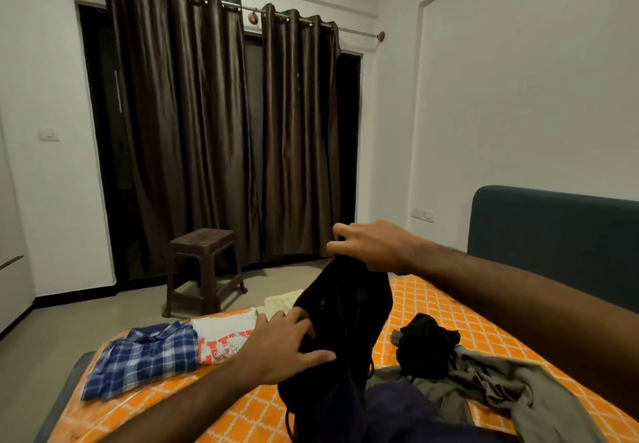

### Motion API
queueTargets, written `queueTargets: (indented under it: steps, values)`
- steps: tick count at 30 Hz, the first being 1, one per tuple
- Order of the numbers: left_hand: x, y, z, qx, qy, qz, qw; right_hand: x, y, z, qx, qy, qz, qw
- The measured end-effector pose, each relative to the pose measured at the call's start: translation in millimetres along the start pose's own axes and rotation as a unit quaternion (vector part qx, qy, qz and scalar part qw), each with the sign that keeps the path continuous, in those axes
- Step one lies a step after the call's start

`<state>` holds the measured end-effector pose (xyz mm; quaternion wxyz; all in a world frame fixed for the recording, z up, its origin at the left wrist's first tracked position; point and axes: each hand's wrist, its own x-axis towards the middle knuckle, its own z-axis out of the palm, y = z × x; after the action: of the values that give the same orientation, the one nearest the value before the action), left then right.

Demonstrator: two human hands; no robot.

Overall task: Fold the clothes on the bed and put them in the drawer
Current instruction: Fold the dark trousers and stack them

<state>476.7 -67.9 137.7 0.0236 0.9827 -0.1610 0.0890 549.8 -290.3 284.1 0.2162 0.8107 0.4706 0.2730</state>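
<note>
A black garment [345, 332] hangs above the bed [166, 404], which has an orange patterned sheet. My right hand [366, 245] pinches its top edge and holds it up. My left hand [287, 345] lies against the garment's left side with fingers spread. On the bed's left lie a folded blue checked shirt [145, 356], a folded white and orange printed shirt [224, 335] and a cream cloth [280, 301]. To the right lie a crumpled black garment [425, 345] and an olive-grey garment [501, 390]. A dark blue cloth [397, 404] lies in front of me.
A brown plastic stool [204, 269] stands on the floor beyond the bed, before dark brown curtains [221, 131]. A dark blue headboard [553, 235] is at the right. White walls surround the room. No drawer is in view.
</note>
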Motion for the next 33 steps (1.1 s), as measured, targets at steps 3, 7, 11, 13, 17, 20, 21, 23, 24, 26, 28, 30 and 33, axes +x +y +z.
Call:
queueTargets:
  steps: [3,7,11,13,17,20,21,23,24,26,28,30,33]
  values:
    - [4,7,8,0.020,-0.041,-0.024,0.999,5,-1,6,0.055,-0.034,0.073,0.995]
    - [3,-6,24,0.127,0.008,0.014,0.992,0,4,11,0.106,-0.056,0.120,0.985]
    - [0,-21,26,0.118,0.139,0.086,0.979,-11,11,23,0.134,-0.070,0.161,0.975]
    - [-3,-14,11,-0.092,0.082,0.119,0.985,-13,13,30,0.155,-0.073,0.177,0.969]
    - [-11,22,-15,-0.390,-0.188,0.224,0.873,-9,11,36,0.182,-0.067,0.171,0.966]
    - [-3,20,13,-0.263,-0.107,0.250,0.926,-11,9,31,0.211,-0.052,0.154,0.964]
    - [0,12,23,-0.221,-0.052,0.228,0.947,-13,9,29,0.222,-0.045,0.144,0.963]
    - [7,-6,48,-0.191,0.031,0.159,0.968,-18,8,25,0.244,-0.031,0.121,0.962]
    - [9,-10,62,-0.205,0.067,0.129,0.968,-21,9,24,0.257,-0.027,0.111,0.960]
    - [11,-11,87,-0.256,0.156,0.067,0.952,-27,8,23,0.291,-0.016,0.100,0.951]
    - [13,-8,98,-0.320,0.228,0.008,0.920,-33,8,23,0.328,0.000,0.100,0.940]
    - [14,-7,97,-0.311,0.175,-0.028,0.934,-37,9,24,0.365,0.015,0.104,0.925]
    - [11,-9,105,-0.197,0.009,0.000,0.980,-40,13,24,0.410,0.037,0.127,0.902]
